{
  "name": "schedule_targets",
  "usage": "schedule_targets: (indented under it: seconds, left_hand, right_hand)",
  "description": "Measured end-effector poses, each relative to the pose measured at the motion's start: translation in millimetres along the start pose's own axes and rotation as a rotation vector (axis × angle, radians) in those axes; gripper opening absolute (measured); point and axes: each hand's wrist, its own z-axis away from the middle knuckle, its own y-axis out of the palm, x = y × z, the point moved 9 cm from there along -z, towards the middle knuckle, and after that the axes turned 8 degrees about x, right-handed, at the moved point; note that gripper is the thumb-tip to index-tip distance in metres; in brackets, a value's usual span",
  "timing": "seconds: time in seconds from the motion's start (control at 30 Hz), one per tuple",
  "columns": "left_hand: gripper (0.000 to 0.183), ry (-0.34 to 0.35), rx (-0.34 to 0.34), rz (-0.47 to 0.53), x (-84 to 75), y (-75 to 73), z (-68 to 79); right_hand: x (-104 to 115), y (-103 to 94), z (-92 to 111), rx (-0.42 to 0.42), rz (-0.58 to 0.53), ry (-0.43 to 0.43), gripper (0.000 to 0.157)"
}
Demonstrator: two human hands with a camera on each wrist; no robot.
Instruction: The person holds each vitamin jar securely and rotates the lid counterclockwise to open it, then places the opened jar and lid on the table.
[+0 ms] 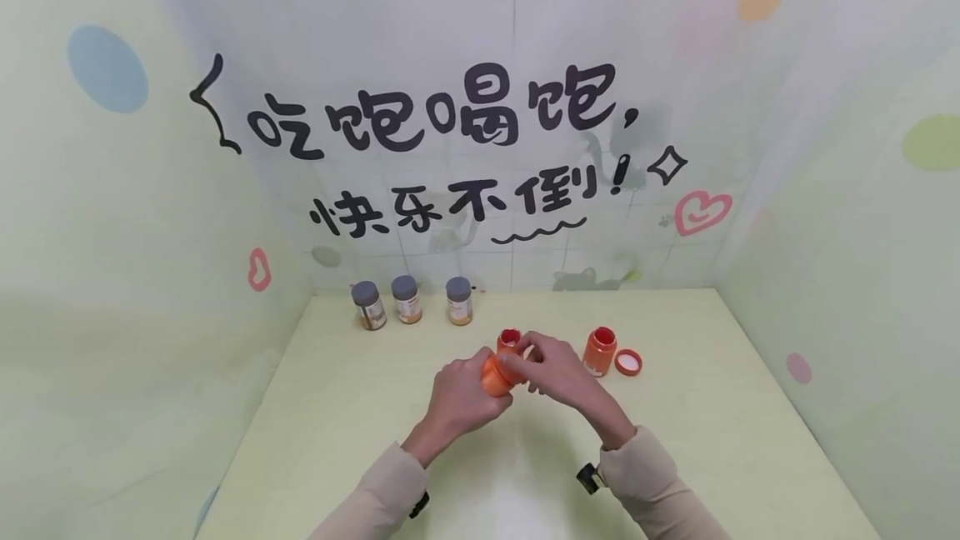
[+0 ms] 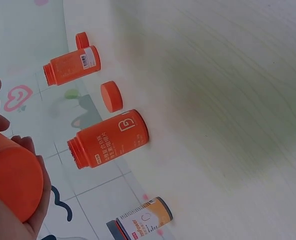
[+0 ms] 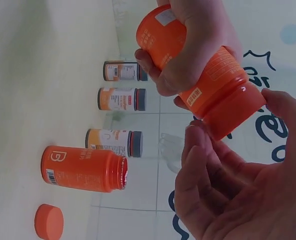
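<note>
The orange bottle [image 3: 223, 75] is held tilted above the bench [image 1: 360, 415], a smooth cylinder with pale printing and rounded shoulders. Its wide cap [image 3: 233, 112] is on the neck, matching orange and plain-sided. The left hand [image 1: 461, 394] wraps round the body; the right hand [image 1: 562, 369] pinches the cap between thumb and fingertips.

Just beyond stands an open orange bottle [image 2: 110, 140], upright, its threaded mouth bare — in the head view the hands partly cover it. A loose orange cap [image 2: 112, 96] lies beside it, a shallow disc. Farther right stands a second open bottle [image 1: 598, 351], with an upturned cap [image 1: 628, 362] near it, showing a white inside.

Toward the back left stand three dark-lidded jars — left [image 1: 367, 307], middle [image 1: 407, 300] and right [image 1: 459, 301] — with white-and-orange labels. The bench has faint wood grain; the pale wall [image 1: 390, 15] behind carries black lettering.
</note>
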Motion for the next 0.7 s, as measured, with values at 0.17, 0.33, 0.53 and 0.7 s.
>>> schedule_targets:
  seconds: [0.17, 0.33, 0.53, 0.7]
  left_hand:
    - [0.033, 0.011, -0.001, -0.009, -1.1, 0.7, 1.0]
    - [0.034, 0.006, -0.008, -0.014, 1.3, 3.0, 1.6]
    - [0.033, 0.014, -0.006, -0.002, -2.1, 5.3, 2.1]
    - [0.033, 0.030, -0.019, 0.000, -7.5, 4.3, 1.3]
  right_hand:
    - [0.3, 4.3, 1.1, 0.056, 0.000, -0.051, 0.046]
    - [11.5, 5.1, 7.0, 0.133, 0.057, -0.177, 0.043]
    - [12.6, 5.0, 11.4, 0.123, 0.044, -0.187, 0.045]
    - [4.6, 4.3, 9.7, 0.039, 0.017, -0.112, 0.052]
